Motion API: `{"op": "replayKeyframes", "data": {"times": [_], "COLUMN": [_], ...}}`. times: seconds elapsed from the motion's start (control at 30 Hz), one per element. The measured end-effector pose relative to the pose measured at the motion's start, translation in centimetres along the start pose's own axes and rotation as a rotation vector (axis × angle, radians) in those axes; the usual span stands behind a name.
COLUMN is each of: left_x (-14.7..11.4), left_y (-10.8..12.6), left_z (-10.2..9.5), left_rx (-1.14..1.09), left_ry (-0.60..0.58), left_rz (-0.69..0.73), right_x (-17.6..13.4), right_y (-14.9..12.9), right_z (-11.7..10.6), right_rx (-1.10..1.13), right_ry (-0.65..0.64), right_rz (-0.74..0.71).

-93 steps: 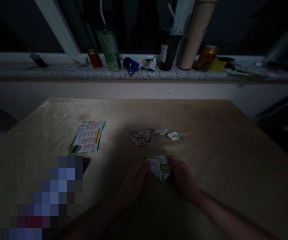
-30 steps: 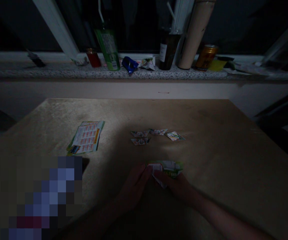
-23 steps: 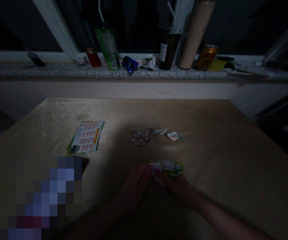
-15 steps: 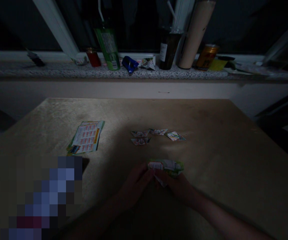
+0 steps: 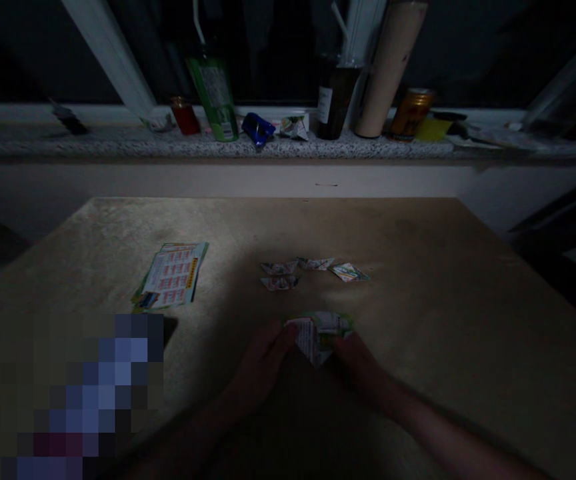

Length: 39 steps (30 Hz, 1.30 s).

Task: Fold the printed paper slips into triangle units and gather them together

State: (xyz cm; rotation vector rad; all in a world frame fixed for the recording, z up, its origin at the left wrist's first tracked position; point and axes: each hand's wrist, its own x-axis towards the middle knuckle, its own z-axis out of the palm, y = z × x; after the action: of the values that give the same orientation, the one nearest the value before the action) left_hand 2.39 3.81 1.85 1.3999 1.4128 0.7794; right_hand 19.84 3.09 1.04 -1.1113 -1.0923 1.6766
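Observation:
Between my two hands is a printed sheet of paper [image 5: 318, 330], partly folded, with a pointed corner toward me. My left hand [image 5: 268, 350] pinches its left edge, thumb on top. At the right edge my right hand [image 5: 355, 357] grips the paper; its fingertips are dim and partly hidden. Just beyond lie several small folded paper pieces: a boat-like one [image 5: 281, 283] in front, another [image 5: 316, 264] behind it, and a diamond-shaped one [image 5: 350, 272] to the right. A stack of printed sheets [image 5: 173, 275] lies farther left on the table.
The wooden table [image 5: 418, 233] ends at a wall below a granite windowsill [image 5: 288, 149]. On the sill stand a green bottle [image 5: 218, 97], a dark cup with a straw [image 5: 335, 103], a tall tube [image 5: 388, 73], an orange can [image 5: 411, 117] and a blue wrapper [image 5: 258, 130]. A pixelated patch covers the lower left.
My hands have moved apart and slightly left. The paper between them has been spread wider, showing more of its printed face and its pointed corner. The loose pieces stay put.

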Motion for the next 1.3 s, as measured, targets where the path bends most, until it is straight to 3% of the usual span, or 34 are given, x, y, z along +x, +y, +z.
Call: {"op": "replayKeyframes", "data": {"times": [0.07,0.37,0.57,0.73,0.87,1.17,1.3], "left_x": [0.2,0.4,0.1,-0.3,-0.5,-0.4,-0.2], "left_y": [-0.1,-0.5,-0.2,0.1,0.3,0.7,0.1], "left_z": [-0.1,0.0,-0.1,-0.1,-0.2,-0.2,-0.1], "left_rx": [-0.007,-0.220,-0.275,-0.397,-0.364,-0.353,-0.383], "left_ry": [0.009,-0.010,-0.082,-0.237,-0.273,-0.335,-0.328], "left_rz": [-0.024,-0.124,-0.180,-0.232,-0.254,-0.252,-0.252], "right_x": [0.3,0.8,0.8,0.8,0.9,0.8,0.6], "right_y": [0.7,-0.5,-0.7,-0.3,0.2,0.7,0.1], "right_z": [-0.6,-0.2,-0.3,-0.4,-0.6,-0.8,-0.8], "right_rx": [-0.021,-0.159,-0.137,-0.031,0.018,0.000,-0.067], "right_ry": [0.092,0.179,0.086,-0.080,-0.212,-0.164,-0.220], "right_rz": [-0.004,-0.033,0.001,0.016,0.046,0.131,0.092]}}
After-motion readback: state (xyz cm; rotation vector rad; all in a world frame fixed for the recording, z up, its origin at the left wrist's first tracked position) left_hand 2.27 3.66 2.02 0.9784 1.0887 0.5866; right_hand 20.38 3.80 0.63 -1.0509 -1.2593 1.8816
